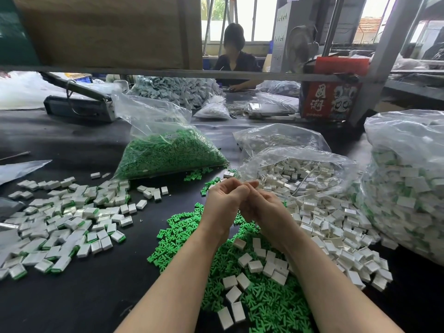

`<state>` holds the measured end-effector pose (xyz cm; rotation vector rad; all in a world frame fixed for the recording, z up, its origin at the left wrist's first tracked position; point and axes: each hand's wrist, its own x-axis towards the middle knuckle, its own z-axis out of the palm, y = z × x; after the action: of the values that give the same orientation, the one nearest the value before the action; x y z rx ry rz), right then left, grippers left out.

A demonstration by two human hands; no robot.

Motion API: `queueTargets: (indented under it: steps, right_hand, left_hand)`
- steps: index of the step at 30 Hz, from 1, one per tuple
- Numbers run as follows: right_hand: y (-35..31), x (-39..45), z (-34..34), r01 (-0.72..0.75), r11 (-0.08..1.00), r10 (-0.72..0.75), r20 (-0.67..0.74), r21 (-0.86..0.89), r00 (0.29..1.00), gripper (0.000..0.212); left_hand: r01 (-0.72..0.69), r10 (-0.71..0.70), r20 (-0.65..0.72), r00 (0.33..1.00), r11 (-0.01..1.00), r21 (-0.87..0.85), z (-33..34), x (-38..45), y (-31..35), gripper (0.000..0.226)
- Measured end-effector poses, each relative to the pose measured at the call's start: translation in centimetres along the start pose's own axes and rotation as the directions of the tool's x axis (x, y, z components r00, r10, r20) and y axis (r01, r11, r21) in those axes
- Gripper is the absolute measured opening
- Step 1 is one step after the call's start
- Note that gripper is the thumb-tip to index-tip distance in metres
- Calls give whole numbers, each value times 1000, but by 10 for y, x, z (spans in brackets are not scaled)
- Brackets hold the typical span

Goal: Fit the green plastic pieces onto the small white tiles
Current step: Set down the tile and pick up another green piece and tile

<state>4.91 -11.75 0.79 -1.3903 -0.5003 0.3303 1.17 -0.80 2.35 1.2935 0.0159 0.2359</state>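
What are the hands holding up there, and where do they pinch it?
It cannot be told. The left hand and right hand press together, fingertips hiding whatever is between them.

Two bare forearms reach up from the bottom edge, both uncovered along their whole visible length: no sleeve, cuff or glove shows anywhere on them. The left hand (222, 200) and the right hand (264, 207) are likewise bare, with no ring, watch, bracelet or tape to be seen on the sides facing the camera (the far sides of the fingers are hidden). The forearms are slender and smooth, without visible marks. The nails cannot be made out from this angle
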Motion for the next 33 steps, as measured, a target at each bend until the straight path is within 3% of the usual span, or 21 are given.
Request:
queueTargets:
  steps: [7, 10, 15, 20, 25, 30, 33]
  right_hand:
    - [0, -1, -1, 21, 997, -22, -13, -69, 1000, 58]
    - [-1, -1, 1, 29, 997, -31, -21, -70, 999, 56]
    - [-2, 1, 2, 9, 998, -10, 19, 59, 1000, 61]
    - [-6, 1, -1, 6, 982, -19, 66, 190, 998, 45]
    - [-9, 1, 0, -45, 969, 28, 72, 242, 997, 35]
    - [-10, 0, -6, -49, 993, 55, -54, 106, 997, 40]
    - [-11, 1, -7, 24, 1000, -26, -130, -15, 991, 39]
  left_hand:
    - [3, -3, 14, 1000, 1000, -8, -1, 0, -2, 19]
    - [10, -10, 8, 1000, 1000, -2, -1, 0, -1, 18]
    - [-8, 6, 31, 999, 998, 66, -9, 4, 3, 15]
    - [-12, 10, 144, 990, 1000, 10, -18, 5, 6, 14]
    - [-34, 32, 167, 986, 999, 14, -22, 6, 11, 19]
    - [-42, 38, 84, 996, 998, 38, -32, 10, 16, 23]
    - [-67, 85, -92, 992, 981, 183, -57, 14, 22, 21]
